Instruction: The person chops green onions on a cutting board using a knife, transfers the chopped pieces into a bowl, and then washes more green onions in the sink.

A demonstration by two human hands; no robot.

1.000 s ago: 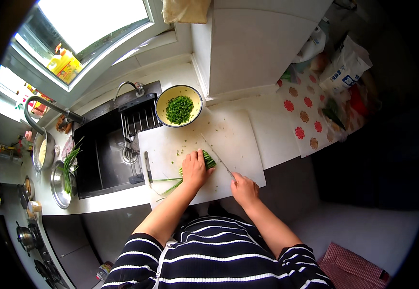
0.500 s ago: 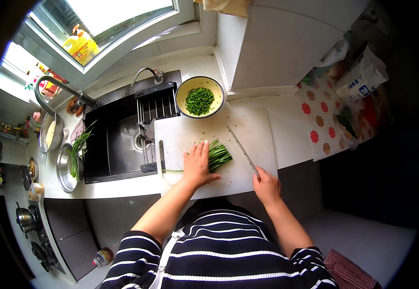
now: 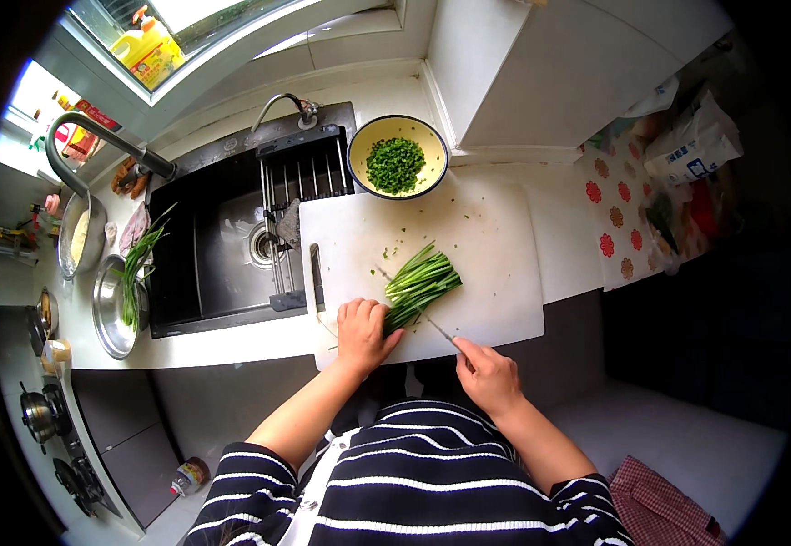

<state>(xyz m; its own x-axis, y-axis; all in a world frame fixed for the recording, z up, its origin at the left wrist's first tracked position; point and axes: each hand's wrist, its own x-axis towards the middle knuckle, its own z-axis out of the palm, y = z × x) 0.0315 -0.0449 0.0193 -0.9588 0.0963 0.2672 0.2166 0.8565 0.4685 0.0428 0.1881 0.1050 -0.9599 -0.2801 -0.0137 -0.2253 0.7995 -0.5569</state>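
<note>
A bunch of green chives lies slantwise on the white cutting board. My left hand is closed over its near end, fingers curled and thumb toward the stalks. In my right hand is the handle of a knife. Its blade crosses the bunch, tip showing on the left side; the stalks hide the blade's middle, and whether it passes under or through them I cannot tell. Small green bits dot the board. Beyond the board, a cream bowl with a dark rim holds chopped chives.
Left of the board is a black sink with a rack across it. More long chives hang over a steel bowl. A second steel basin stands behind. Plastic bags lie on the flower-patterned cover at right.
My right hand has brought the knife left and nearer, so its blade now crosses the bunch. My left hand has slid from the bunch's left side to its near end, fingers curling in.
</note>
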